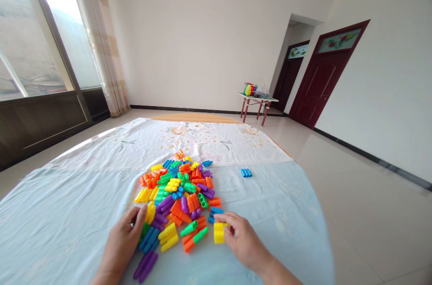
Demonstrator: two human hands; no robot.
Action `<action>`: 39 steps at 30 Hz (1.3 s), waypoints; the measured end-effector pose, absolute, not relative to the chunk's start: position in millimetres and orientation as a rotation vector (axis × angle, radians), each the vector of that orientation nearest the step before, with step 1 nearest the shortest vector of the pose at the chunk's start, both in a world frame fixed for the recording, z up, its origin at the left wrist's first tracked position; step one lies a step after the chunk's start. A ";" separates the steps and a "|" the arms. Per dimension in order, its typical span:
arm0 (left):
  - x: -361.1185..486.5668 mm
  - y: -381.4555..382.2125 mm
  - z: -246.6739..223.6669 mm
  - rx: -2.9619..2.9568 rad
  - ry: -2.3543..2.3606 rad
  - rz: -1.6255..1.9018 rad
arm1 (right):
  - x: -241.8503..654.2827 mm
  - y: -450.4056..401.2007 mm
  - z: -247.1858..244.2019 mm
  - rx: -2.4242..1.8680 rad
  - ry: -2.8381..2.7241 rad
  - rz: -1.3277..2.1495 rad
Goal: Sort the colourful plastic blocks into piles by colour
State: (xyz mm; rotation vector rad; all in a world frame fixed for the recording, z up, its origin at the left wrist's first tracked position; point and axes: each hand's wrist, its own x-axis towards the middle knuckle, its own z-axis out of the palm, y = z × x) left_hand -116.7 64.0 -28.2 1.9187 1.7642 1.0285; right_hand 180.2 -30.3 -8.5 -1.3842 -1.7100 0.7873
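Smooth, shiny plastic blocks [184, 195], wrinkly matt cloth tablecloth [84, 213], glossy floor [357, 208], matt wall [189, 37]

Piece pile [175, 184] on tablecloth [270, 213]; small table [272, 100] behind, right.

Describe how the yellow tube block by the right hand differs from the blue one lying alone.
The yellow tube block touches the right hand; the blue tube block lies untouched, apart from the pile. The yellow block looks larger and nearer; the blue one, smaller and farther. Both have tubes joined side by side.
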 end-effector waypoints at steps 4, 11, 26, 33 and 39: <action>-115.7 63.0 -26.9 1.902 1.791 1.018 | 183.9 -29.6 -5.7 -1.441 -1.730 0.933; -114.4 63.2 -25.4 1.902 1.814 1.014 | 183.1 -25.1 0.0 -1.383 -1.906 0.636; -119.3 65.2 -28.7 1.727 1.842 1.077 | 194.7 -44.5 -16.9 -1.550 -1.998 0.434; -123.6 65.7 -28.7 1.666 1.891 1.069 | 199.4 -45.0 -43.9 -1.566 -1.912 0.319; -124.3 65.5 -27.0 1.614 1.904 1.086 | 185.9 -42.0 -60.4 -1.677 -1.739 0.159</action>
